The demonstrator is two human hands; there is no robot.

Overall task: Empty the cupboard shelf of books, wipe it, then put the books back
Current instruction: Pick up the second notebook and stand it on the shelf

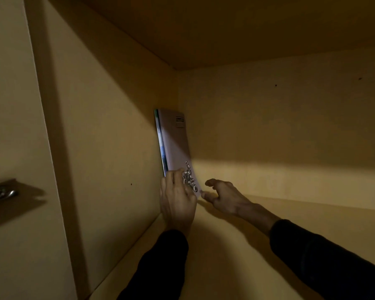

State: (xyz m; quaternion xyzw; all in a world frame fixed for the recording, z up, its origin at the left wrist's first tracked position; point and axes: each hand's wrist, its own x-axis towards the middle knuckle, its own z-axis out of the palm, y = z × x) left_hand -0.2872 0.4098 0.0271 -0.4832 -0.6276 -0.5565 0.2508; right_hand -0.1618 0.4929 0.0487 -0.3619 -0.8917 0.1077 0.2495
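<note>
Interior of a dim, yellow-brown cupboard, seen from the head camera. A thin book with a pale mauve cover, bearing a motorcycle-and-rider drawing near its lower edge and a small label near the top, stands upright in the back left corner of the shelf, leaning against the left side panel; a green-blue edge of a second cover or spine shows along its left side. The left hand holds the book's lower part, fingers curled over the cover by the drawing. The right hand hovers just right of the book's bottom corner, its fingers loosely spread and gripping nothing; whether a fingertip touches the corner cannot be told. Both forearms wear dark sleeves. At the left, a metal hinge sits on the cupboard door.
</note>
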